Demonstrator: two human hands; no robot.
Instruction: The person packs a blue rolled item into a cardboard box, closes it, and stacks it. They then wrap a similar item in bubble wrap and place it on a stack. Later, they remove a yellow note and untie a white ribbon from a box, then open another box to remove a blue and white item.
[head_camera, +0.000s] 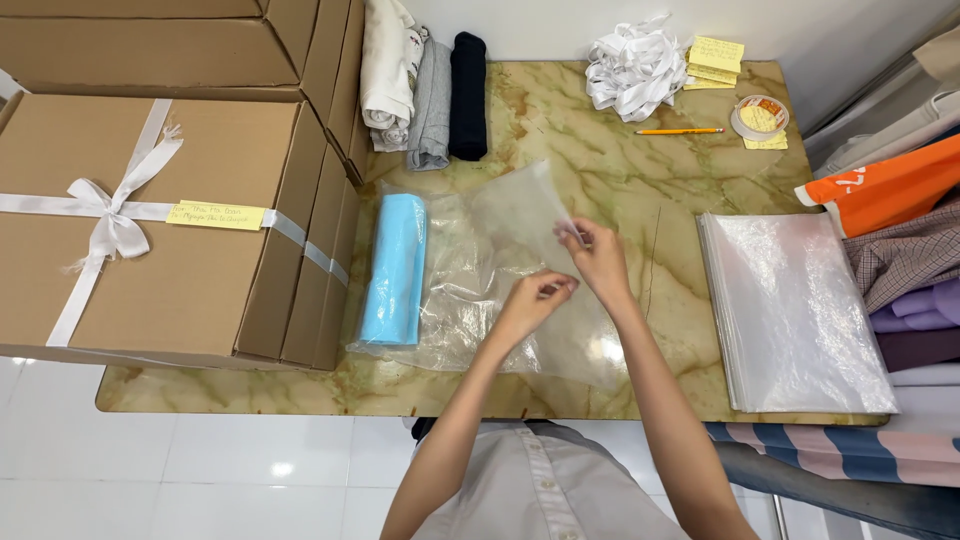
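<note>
Marble-patterned stone in beige and green veining forms the top of the desk (620, 170), glossy enough to catch a glare. Near its middle lies a clear plastic bag (480, 300), thin, crinkled and shiny, with one corner lifted off the surface. The right hand (592, 250) pinches the bag's upper edge between thumb and fingertips, while the left hand (535, 300) is closed in a pinch on the film just below it; both hands meet over the bag's right half. Inside the bag's left end rests a light blue fabric roll (395, 268), soft, matte and cylindrical, lying lengthwise.

Just left of the roll stands a brown corrugated cardboard box (150, 280), tied crosswise with a white satin ribbon (110, 215) in a bow and bearing a yellow paper note. More cardboard boxes sit behind it. At the desk's far edge lie three rolled garments (430, 90), white, grey and black, side by side. Further right are a loose heap of white ribbon (632, 68), yellow sticky notes (715, 55), an orange pencil (680, 131) and a clear tape roll (760, 117). On the right side rests a flat stack of clear plastic bags (800, 310), smooth and rectangular.
</note>
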